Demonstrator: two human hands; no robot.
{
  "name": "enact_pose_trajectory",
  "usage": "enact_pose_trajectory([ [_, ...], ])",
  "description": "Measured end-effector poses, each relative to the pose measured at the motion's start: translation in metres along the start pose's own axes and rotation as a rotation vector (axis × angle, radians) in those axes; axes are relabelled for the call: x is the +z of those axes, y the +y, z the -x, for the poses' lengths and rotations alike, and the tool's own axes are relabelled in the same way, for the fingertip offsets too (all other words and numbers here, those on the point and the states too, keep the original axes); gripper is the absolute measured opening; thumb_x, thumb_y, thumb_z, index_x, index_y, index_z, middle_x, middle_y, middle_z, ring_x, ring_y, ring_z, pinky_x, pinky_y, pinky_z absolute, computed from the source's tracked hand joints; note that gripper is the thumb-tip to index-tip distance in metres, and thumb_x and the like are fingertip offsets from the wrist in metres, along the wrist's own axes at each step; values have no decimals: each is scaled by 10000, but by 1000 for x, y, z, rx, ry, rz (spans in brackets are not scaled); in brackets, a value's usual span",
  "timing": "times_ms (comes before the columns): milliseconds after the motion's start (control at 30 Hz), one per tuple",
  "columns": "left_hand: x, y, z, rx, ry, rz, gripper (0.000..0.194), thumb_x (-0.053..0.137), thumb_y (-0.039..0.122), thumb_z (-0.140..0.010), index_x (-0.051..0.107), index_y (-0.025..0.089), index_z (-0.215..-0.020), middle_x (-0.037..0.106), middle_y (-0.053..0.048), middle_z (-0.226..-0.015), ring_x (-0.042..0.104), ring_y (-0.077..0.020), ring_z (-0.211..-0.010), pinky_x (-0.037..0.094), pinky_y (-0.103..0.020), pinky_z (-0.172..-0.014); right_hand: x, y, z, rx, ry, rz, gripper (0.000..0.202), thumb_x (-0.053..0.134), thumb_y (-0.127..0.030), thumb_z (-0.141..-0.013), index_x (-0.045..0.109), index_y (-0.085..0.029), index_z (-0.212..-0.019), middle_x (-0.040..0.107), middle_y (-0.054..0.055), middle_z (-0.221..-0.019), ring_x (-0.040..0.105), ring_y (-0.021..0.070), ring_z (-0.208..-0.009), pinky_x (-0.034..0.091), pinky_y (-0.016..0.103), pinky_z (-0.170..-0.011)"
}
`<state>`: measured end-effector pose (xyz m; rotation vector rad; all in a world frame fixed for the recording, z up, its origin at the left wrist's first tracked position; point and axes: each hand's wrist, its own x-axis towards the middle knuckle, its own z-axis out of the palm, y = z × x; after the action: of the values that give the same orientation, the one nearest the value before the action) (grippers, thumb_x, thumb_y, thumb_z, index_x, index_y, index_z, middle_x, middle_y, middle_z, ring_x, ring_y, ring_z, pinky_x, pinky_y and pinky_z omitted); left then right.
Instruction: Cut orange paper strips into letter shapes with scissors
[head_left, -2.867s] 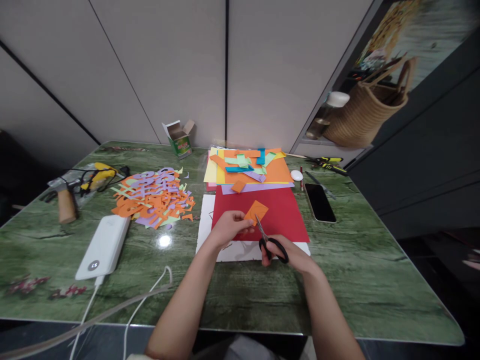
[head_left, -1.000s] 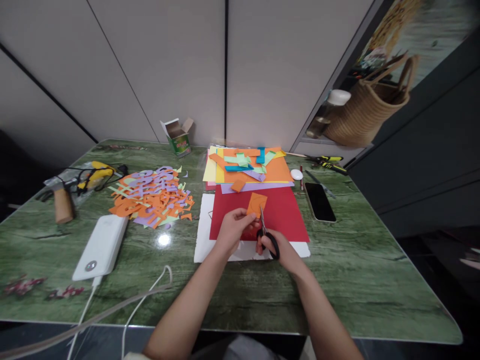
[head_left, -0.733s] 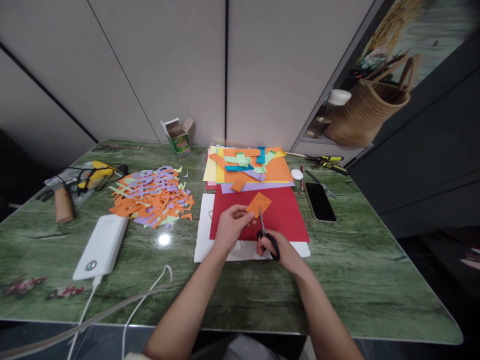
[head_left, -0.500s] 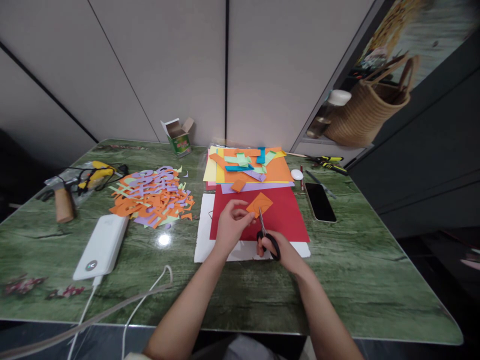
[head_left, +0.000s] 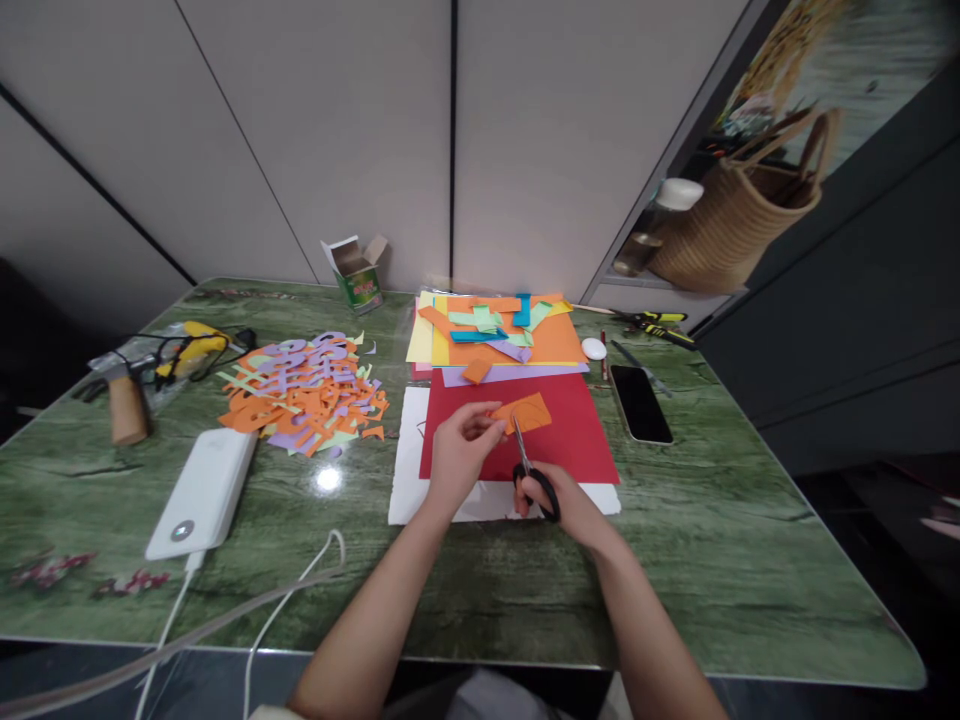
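Scissors (head_left: 529, 473), one pair, gripped in right hand (head_left: 564, 503); one orange paper piece (head_left: 525, 413) pinched by left hand (head_left: 457, 459), blades cutting it over red sheet (head_left: 577, 430).

Matt orange paper piece (head_left: 529, 413), metal-bladed black plastic-handled scissors (head_left: 529, 476), glossy green marble-look table (head_left: 720, 540).

Two bare forearms reach into view from the bottom edge, uncovered from elbow to wrist, with no sleeves, watch, bracelet or rings showing. The left hand (head_left: 457, 462) and right hand (head_left: 571, 508) are ungloved, slim, with short plain nails on the fingers (head_left: 480, 425). Between the elbows, a patch of light grey clothing shows at the lower edge.
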<state>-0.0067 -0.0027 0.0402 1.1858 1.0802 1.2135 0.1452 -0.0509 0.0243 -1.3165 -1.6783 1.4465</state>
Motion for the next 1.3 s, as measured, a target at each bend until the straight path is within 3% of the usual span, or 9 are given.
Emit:
enact_pose_trajectory([
  [700, -2, 3, 1, 34, 29, -106, 322, 565, 300, -695, 624, 192, -993, 664, -42, -814, 588, -146, -698, 471, -260, -683, 1, -4, 1, 36, -18, -40, 383, 416, -495, -792, 501, -156, -636, 557, 5, -561, 507, 135, -545, 367, 226, -534],
  [1300, 1, -1, 0, 32, 41, -79, 304, 583, 281, -677, 618, 184, -963, 632, -36, -745, 583, -138, -695, 480, -264, -680, 1, -2, 0, 42, -1, -19, 385, 412, -468, -806, 500, -152, -603, 545, 3, -550, 493, 119, -532, 347, 214, -524],
])
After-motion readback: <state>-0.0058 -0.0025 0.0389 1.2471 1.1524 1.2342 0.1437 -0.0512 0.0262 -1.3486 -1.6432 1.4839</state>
